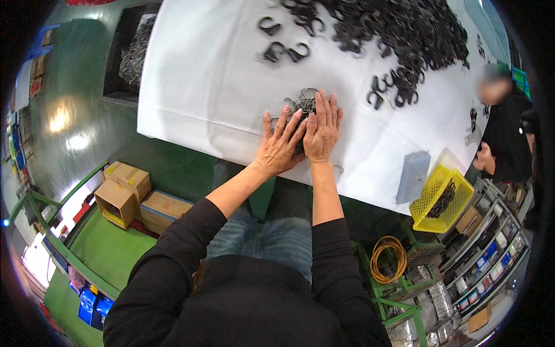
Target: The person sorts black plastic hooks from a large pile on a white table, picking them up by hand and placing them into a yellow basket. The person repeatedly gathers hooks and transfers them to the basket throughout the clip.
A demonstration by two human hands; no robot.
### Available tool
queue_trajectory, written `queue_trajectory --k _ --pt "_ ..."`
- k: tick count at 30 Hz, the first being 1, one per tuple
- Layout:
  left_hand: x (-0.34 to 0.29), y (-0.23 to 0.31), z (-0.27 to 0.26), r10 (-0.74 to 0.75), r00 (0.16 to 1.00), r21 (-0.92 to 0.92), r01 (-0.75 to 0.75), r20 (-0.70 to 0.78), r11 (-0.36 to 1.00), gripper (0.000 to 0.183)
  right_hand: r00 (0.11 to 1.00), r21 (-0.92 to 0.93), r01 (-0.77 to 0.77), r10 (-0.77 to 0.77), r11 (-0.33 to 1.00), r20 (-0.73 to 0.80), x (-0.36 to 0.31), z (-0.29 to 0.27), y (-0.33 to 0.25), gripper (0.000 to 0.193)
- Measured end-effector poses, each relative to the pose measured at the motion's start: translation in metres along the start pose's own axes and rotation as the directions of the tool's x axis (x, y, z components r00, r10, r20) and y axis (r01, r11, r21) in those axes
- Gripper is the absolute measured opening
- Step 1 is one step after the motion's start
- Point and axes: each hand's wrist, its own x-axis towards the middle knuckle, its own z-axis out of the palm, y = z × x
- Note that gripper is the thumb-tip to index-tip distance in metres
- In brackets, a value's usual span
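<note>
Near the front edge of a white-covered table (231,107), both my hands lie over a small heap of thin, curved metal pieces (304,102). My left hand (281,144) rests on its left side with the fingers stretched and spread. Against its right side lies my right hand (322,130), fingers straight and close together, the thumb beside the left fingertips. Part of the heap is hidden under the palms. Farther back spreads a large pile of black hook-shaped pieces (399,29), and a few loose hooks (269,25) lie left of it.
A yellow plastic basket (442,199) holding dark pieces stands at the table's right corner, beside a grey-blue flat box (413,176). Another person (506,127) is at the right side. Cardboard boxes (124,194) sit on a green cart at left; a black crate (130,58) stands behind.
</note>
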Motion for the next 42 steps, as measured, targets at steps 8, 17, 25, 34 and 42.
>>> queue_trajectory --k 8,17,25,34,42 --pt "-0.045 -0.149 -0.085 -0.041 0.999 -0.094 0.04 -0.008 0.995 0.087 1.0 0.023 0.018 -0.018 1.0 -0.012 0.04 0.118 -0.139 0.04" --pt "-0.018 -0.353 -0.186 -0.201 0.945 0.032 0.216 -0.258 0.976 0.068 0.996 0.195 0.071 -0.061 0.978 -0.059 0.169 0.265 -0.3 0.04" --pt "-0.033 -0.41 -0.242 -0.273 0.899 0.04 0.304 -0.341 0.952 0.044 0.971 0.195 0.036 0.011 0.98 -0.238 0.137 0.192 -0.24 0.044" --pt "-0.148 -0.371 -0.246 -0.642 0.763 -0.143 0.629 -0.076 0.764 0.044 0.538 -0.153 -0.821 0.652 0.551 -0.534 -0.058 0.027 -0.05 0.057" --pt "-0.147 -0.327 -0.257 -0.645 0.758 -0.251 0.609 -0.094 0.752 0.044 0.99 -0.068 -0.136 0.133 0.988 -0.051 0.069 0.21 -0.231 0.064"
